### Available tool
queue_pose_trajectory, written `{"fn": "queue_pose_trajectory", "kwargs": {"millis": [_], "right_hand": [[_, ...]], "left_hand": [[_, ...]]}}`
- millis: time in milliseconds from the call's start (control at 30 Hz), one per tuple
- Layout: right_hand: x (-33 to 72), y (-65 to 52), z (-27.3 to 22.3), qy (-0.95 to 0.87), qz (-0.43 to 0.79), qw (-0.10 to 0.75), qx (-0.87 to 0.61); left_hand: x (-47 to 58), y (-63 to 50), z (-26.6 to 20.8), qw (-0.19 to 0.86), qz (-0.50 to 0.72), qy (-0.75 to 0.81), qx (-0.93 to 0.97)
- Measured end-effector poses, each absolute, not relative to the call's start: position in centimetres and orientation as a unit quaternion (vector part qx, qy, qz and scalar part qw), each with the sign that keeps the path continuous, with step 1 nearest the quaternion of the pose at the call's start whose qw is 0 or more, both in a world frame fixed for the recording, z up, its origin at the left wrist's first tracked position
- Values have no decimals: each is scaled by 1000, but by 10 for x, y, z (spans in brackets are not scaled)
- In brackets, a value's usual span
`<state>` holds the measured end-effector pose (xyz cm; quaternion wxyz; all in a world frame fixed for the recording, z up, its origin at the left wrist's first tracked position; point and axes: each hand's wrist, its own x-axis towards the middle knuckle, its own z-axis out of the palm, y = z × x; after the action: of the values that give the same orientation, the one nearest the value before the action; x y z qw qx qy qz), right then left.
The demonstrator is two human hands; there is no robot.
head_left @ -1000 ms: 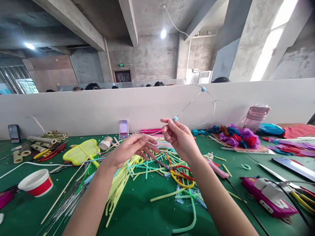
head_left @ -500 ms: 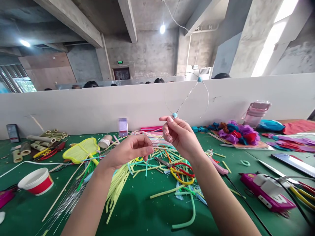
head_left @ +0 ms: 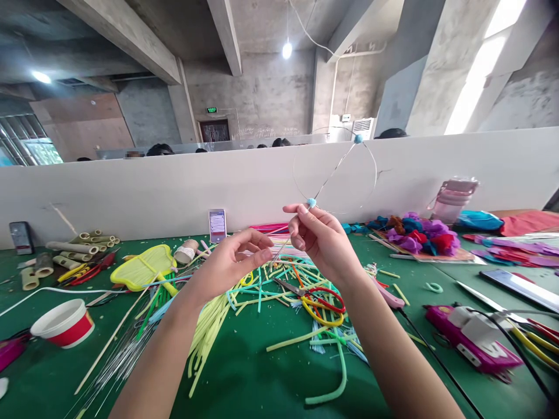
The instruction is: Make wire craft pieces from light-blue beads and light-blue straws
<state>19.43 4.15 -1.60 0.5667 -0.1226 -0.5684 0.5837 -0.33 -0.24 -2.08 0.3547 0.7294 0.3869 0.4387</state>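
Note:
My right hand [head_left: 321, 238] is closed in a pinch on a thin wire frame [head_left: 334, 171], just under a small light-blue pompom [head_left: 311, 202]. The wire rises in a twisted stem to a second blue pompom [head_left: 358, 138], with thin curved loops around it. A wire tail slants down and left out of the right hand, towards my left hand [head_left: 236, 259]. The left thumb and fingertips stand apart beside this tail, and I see nothing gripped between them. Red-and-yellow scissors [head_left: 323, 305] lie on the table below the right hand.
Green and yellow tubes [head_left: 213, 337] are strewn over the green table [head_left: 244, 378]. On the left are a yellow fan-shaped piece [head_left: 146, 267], a paper cup [head_left: 63, 323] and steel wires [head_left: 117, 355]. A purple power strip [head_left: 471, 337] sits at right. A white partition [head_left: 174, 192] stands behind.
My left finger and thumb have parted from their pinch on the wire tail. The wire frame has tilted slightly to the right in my right hand.

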Motion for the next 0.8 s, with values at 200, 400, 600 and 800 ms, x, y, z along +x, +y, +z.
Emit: {"fn": "queue_pose_trajectory", "kwargs": {"millis": [200,400,600,800], "right_hand": [[193,41,-18,-575,563,574,-153],[192,39,-17,-584,547,574,-174],[194,40,-16,-595,535,571,-184],[198,44,-18,-608,552,545,-168]], "left_hand": [[-1,-6,-18,299,390,409,769],[-5,-5,-20,368,376,388,757],[-7,-5,-17,403,379,368,748],[-11,-2,-21,436,381,334,744]]}}
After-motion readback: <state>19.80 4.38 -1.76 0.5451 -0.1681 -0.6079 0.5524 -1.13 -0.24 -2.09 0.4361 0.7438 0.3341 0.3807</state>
